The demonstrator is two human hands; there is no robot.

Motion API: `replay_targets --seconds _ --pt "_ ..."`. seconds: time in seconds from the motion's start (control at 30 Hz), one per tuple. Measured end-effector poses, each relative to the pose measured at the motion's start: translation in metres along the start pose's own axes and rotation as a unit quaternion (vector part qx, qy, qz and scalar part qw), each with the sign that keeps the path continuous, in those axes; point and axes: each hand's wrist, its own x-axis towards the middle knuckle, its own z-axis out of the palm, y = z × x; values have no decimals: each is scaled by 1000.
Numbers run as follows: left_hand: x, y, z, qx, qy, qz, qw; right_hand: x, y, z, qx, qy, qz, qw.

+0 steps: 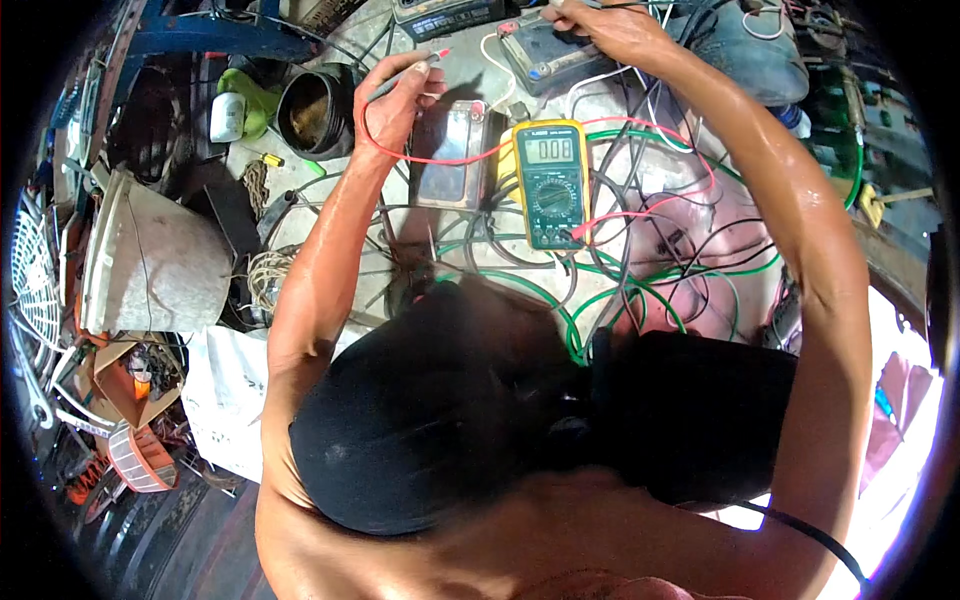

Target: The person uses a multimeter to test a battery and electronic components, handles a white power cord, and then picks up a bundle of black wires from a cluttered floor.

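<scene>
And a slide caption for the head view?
A yellow multimeter sits amid tangled cables while the left hand holds a probe.

Bare arms [325, 240], bare torso [570, 520]; black legwear [400, 410], faint pale spot [334, 455].

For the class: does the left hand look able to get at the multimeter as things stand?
Probably yes: the multimeter lies face up, right of the left hand, and the box and red lead between look low enough to pass over, though that hand holds a probe.
</scene>
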Motion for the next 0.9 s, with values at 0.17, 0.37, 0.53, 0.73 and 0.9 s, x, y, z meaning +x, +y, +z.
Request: replay_targets --seconds 0.17,0.37,0.53,0.73,0.9 --pt "-19 12 11 65 -2 27 998 -63 -23 3 -70 2 44 997" --pt "-29 13 23 63 -18 36 997 -90 -24 -15 -252 -45 -2 967" --pt "-38 7 25 53 -31 29 998 -100 -31 -7 -268 -64 -34 961" --pt "-46 3 29 57 -45 13 997 -106 -33 -5 -286 -71 -44 954" --pt "-54 -1 30 68 -53 0 996 -111 -29 -5 -290 -68 -42 954"
